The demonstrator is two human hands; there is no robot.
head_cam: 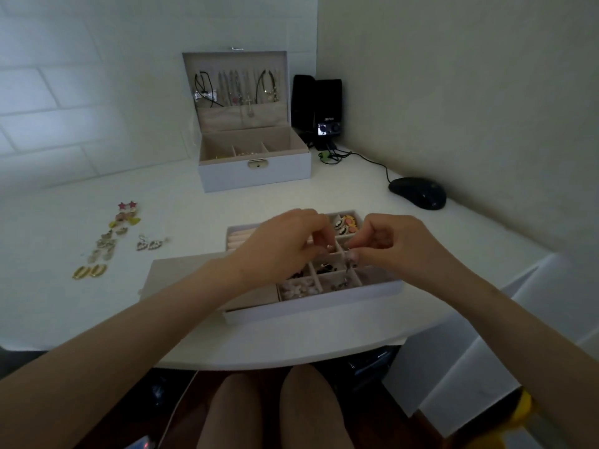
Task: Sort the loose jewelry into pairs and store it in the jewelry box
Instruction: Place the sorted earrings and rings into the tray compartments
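Left hand (285, 243), right hand (387, 243): fingers (366, 252) curled tight, pinching small jewelry (347, 270) above divided tray (311, 304).

Two hands meet at the middle of the frame, the left hand (285, 241) and the right hand (385, 241), and one small dangling earring (348, 262) is pinched in the right hand's fingers (359, 254). Under them lies one divided tray (311, 303). One open jewelry box (254, 173) stands at upper centre, with three compartments visible in its base; the necklaces in its lid are too tangled to count. Two black speakers (328, 102) stand to its right, with one mouse (418, 192) further right. At the left of the one counter (97, 312) are two star earrings (127, 205), two heart-shaped earrings (149, 244) and two gold oval earrings (90, 271); the other loose earrings (107, 244) between them blur together.
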